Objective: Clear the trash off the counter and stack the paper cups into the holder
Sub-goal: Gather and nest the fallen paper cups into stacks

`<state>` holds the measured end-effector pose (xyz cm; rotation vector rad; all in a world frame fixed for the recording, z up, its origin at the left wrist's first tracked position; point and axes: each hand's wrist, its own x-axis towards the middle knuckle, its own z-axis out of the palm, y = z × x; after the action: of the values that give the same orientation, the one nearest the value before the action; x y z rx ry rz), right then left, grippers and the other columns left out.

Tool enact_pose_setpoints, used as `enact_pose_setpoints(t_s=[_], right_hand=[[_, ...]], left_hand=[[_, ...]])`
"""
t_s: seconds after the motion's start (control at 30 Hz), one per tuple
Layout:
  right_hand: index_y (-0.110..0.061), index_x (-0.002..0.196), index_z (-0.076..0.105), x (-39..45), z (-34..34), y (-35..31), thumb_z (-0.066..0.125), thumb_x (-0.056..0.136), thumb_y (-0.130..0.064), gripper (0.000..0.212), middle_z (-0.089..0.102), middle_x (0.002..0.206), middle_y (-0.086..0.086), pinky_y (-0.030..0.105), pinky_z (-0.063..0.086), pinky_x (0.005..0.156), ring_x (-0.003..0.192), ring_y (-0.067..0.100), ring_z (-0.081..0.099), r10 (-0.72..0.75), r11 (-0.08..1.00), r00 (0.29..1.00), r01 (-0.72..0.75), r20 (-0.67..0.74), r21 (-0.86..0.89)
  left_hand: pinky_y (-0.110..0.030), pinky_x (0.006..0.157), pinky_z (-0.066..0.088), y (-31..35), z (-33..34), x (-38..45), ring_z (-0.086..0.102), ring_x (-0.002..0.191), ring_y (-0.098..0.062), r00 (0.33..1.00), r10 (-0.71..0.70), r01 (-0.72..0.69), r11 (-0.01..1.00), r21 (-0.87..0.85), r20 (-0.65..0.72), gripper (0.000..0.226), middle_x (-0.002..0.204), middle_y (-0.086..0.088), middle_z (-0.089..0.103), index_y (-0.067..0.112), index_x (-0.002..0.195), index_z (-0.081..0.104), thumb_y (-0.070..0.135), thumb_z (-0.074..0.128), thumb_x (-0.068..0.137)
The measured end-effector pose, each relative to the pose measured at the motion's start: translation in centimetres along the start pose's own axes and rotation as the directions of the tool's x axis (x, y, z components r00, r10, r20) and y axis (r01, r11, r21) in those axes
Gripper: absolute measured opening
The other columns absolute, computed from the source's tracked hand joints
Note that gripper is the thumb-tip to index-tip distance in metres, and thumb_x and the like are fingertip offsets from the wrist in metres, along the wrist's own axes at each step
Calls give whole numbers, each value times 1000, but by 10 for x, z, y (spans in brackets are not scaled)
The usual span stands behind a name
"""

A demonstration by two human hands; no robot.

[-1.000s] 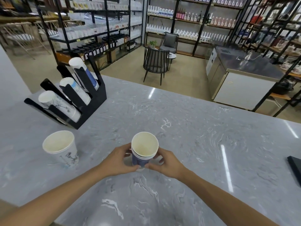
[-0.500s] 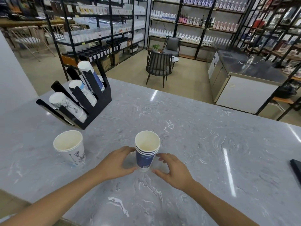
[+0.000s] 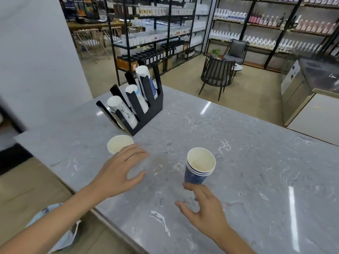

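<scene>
Paper cups nested into a blue stack [image 3: 199,168] are standing upright on the grey marble counter [image 3: 256,180], three rims showing at the top. Just below the stack, the right hand [image 3: 203,211] is hovering with fingers loosely spread and gripping nothing; one fingertip is lying close to the stack's base, though whether it is touching cannot be told. To the left, the left hand [image 3: 119,173] is reaching with fingers straight and parted, palm down, holding nothing, its fingertips overlapping the near side of a single white cup [image 3: 118,143] that is standing upright on the counter. Contact between them cannot be told. Behind the white cup, the black cup holder [image 3: 146,114] is sitting near the counter's far left edge, carrying three slanted stacks of cups in separate slots. Beyond the counter, a dark chair [image 3: 216,76] is standing on the floor before shelves of bottles [image 3: 256,21].
</scene>
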<state>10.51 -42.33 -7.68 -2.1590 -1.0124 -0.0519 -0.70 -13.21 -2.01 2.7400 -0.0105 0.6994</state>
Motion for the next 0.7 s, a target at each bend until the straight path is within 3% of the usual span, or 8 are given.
enact_pose_setpoints(t_s=[0.1, 0.23, 0.4, 0.47, 0.6, 0.7], right_hand=[[-40, 128, 58, 14, 20, -18, 62, 85, -72, 54, 61, 127, -27, 22, 58, 82, 112, -2, 61, 15, 993, 999, -20, 44, 114], [-41, 129, 56, 42, 52, -41, 67, 84, -65, 52, 58, 130, -24, 12, 53, 86, 121, -4, 56, 28, 976, 996, -46, 89, 214], [-34, 133, 55, 81, 99, -57, 75, 83, -57, 58, 58, 129, -21, 18, 53, 90, 121, -5, 54, 98, 952, 989, -125, 108, 280], [-34, 135, 52, 93, 119, -61, 76, 82, -57, 63, 57, 131, -21, 18, 53, 93, 122, -6, 54, 127, 939, 984, -160, 124, 303], [-29, 139, 48, 114, 158, -62, 82, 78, -50, 73, 56, 137, -16, 27, 54, 97, 127, 2, 54, 189, 926, 970, -228, 153, 300], [-29, 142, 45, 126, 178, -65, 83, 74, -54, 82, 55, 140, -13, 32, 51, 103, 129, 6, 52, 234, 917, 956, -278, 177, 287]], left_hand=[[-38, 107, 47, -24, -20, -11, 48, 135, -18, 993, -97, 98, 995, 10, -67, 53, 138, 7, 57, 24, 134, 60, 49, 63, 87], [-32, 106, 41, -59, -33, -29, 43, 133, -9, 941, -329, 321, 942, -95, -84, 71, 142, 15, 48, 37, 143, 45, 57, 67, 78], [-36, 104, 47, -103, -27, -44, 46, 133, -11, 836, -542, 541, 789, -291, 85, 96, 147, 9, 47, 32, 150, 36, 56, 83, 69], [-36, 103, 48, -118, -21, -46, 47, 134, -9, 811, -558, 581, 733, -353, 174, 102, 147, 9, 49, 31, 152, 33, 55, 84, 67], [-39, 104, 50, -138, -9, -37, 49, 132, -10, 817, -522, 576, 714, -399, 245, 107, 147, 8, 49, 30, 152, 32, 54, 87, 64], [-32, 102, 50, -149, -2, -24, 51, 128, -3, 837, -473, 547, 699, -461, 275, 106, 144, 10, 51, 33, 151, 31, 46, 91, 65]])
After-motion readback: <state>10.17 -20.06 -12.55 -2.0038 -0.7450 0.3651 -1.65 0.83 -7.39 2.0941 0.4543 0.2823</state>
